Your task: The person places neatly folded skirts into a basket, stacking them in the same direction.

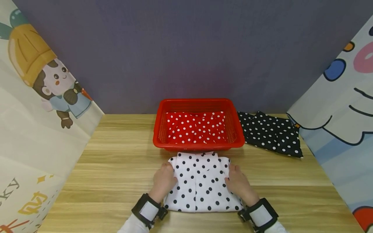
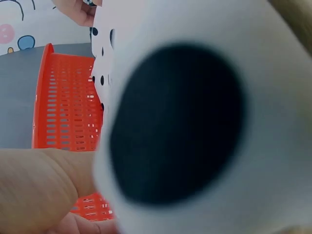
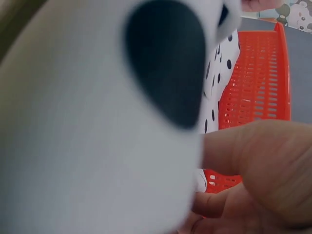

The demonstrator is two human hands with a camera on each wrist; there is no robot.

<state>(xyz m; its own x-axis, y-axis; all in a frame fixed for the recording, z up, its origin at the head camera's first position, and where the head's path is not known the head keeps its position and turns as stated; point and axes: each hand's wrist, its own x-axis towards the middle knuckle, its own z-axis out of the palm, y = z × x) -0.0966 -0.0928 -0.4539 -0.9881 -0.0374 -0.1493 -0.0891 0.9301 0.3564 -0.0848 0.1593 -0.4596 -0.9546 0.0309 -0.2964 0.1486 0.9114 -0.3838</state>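
A folded white cloth with black polka dots (image 1: 201, 187) lies in front of the red basket, a seam or fold line running down its middle. My left hand (image 1: 164, 181) grips its left side, and my right hand (image 1: 239, 183) grips the right side. Up close in the left wrist view, the white cloth (image 2: 273, 122) fills most of the picture, with the left thumb (image 2: 83, 168) against it. From the right wrist, the right thumb (image 3: 229, 151) presses the cloth with the fingers curled below. Parts of the fingers are hidden behind the fabric.
Behind the cloth stands a red plastic basket (image 1: 199, 148) holding a folded red polka-dot cloth (image 1: 195, 127). A black polka-dot cloth (image 1: 271, 134) lies right of the basket. The wooden table (image 1: 116, 174) meets a grey back panel (image 1: 192, 51) and printed side panels.
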